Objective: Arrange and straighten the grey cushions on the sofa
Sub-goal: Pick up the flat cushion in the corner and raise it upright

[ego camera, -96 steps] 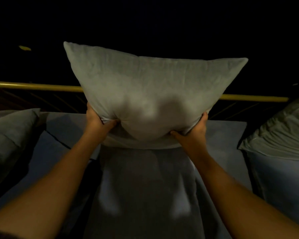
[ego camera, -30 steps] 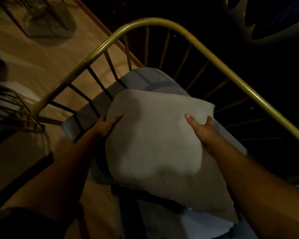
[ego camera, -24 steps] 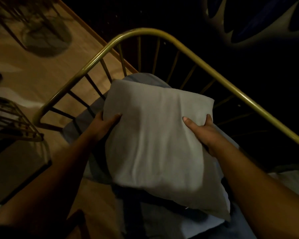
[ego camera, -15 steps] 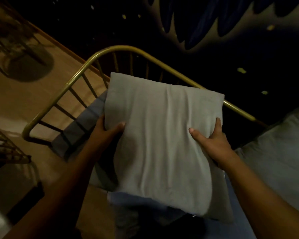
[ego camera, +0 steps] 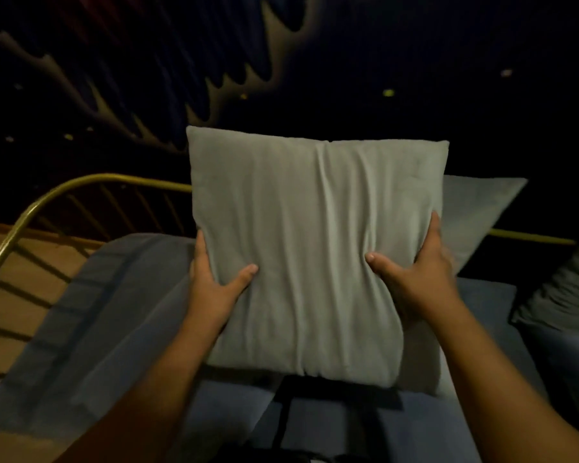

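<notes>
A square grey cushion (ego camera: 311,228) stands upright in the middle of the view, its face wrinkled with vertical folds. My left hand (ego camera: 216,279) grips its lower left edge, thumb on the front. My right hand (ego camera: 415,279) grips the lower right edge, thumb pressed into the fabric. Behind it, a second grey cushion (ego camera: 475,212) pokes out to the right with one corner up. A third, darker cushion (ego camera: 562,295) lies at the far right edge. All rest on the blue-grey sofa seat (ego camera: 121,312).
A curved brass rail (ego camera: 20,222) with dark spindles bounds the sofa on the left and runs along the back. Wooden floor (ego camera: 0,279) shows beyond it at left. A dark painted wall (ego camera: 214,61) fills the top.
The view has swung right from the sofa's left end. The cushion in both hands went from lying tilted near the curved rail to standing upright in front of another cushion.
</notes>
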The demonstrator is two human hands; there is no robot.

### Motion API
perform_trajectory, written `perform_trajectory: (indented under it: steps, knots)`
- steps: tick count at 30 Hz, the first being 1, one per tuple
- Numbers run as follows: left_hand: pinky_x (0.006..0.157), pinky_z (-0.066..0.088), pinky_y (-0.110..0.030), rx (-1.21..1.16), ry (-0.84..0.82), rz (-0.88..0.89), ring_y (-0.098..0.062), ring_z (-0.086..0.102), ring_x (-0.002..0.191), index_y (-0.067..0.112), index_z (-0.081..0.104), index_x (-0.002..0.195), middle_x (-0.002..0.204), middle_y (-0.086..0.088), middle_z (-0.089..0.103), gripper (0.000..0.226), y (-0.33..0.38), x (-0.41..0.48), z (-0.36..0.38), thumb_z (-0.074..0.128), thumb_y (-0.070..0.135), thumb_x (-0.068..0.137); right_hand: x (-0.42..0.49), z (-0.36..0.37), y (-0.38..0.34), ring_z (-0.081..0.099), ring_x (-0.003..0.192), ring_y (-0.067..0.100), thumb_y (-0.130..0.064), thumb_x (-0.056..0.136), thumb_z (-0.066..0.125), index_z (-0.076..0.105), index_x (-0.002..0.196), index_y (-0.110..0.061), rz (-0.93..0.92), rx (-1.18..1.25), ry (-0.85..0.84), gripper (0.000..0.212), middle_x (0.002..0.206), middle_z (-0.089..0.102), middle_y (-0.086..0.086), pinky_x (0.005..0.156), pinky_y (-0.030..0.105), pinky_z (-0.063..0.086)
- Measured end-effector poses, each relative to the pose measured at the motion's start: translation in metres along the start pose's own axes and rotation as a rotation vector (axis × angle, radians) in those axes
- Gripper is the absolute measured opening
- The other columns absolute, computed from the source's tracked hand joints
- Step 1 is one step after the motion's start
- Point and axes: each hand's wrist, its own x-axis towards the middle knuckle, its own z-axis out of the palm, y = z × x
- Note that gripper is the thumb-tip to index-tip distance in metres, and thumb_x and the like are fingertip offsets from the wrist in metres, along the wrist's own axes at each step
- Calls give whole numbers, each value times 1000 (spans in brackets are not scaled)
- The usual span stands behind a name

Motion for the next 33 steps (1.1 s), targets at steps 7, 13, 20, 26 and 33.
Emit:
perform_trajectory:
  steps: [7,13,20,26,33]
  knots:
    - [104,24,-32,172,-188,99,-32,32,135,63,-7,134,151,-17,22,111,34,-17,126,60,79,48,16,-82,83,20,139,34,-84,38,64,-13,143,-44,77,32,223,136,156,16,6,110,54,24]
    - [110,28,-43,418,-487,40,-38,29,137,43,-20,139,153,-22,16,122,6,-21,196,75,55,63,35,-82,160,18,142,32,-52,56,83,-9,148,-26,239,63,191,134,158,11,10,114,47,23]
    - [108,22,-31,407,-476,37,-33,24,140,17,1,147,154,-20,17,109,-33,-52,191,77,33,71,8,-43,189,11,143,30,-41,56,87,-11,149,-20,317,158,238,137,158,1,13,115,49,20]
    - [104,22,-12,395,-328,186,-18,36,125,5,41,131,142,-24,32,68,-18,-46,168,75,22,74,-13,-30,144,16,138,25,-34,67,82,17,148,-19,116,86,483,105,152,14,15,110,35,19]
    - [109,30,-28,246,-223,270,-29,39,128,3,38,132,139,-21,37,78,16,-32,149,80,21,69,-16,-32,91,29,131,35,-30,72,78,39,139,-17,-110,5,478,79,144,29,19,107,49,29]
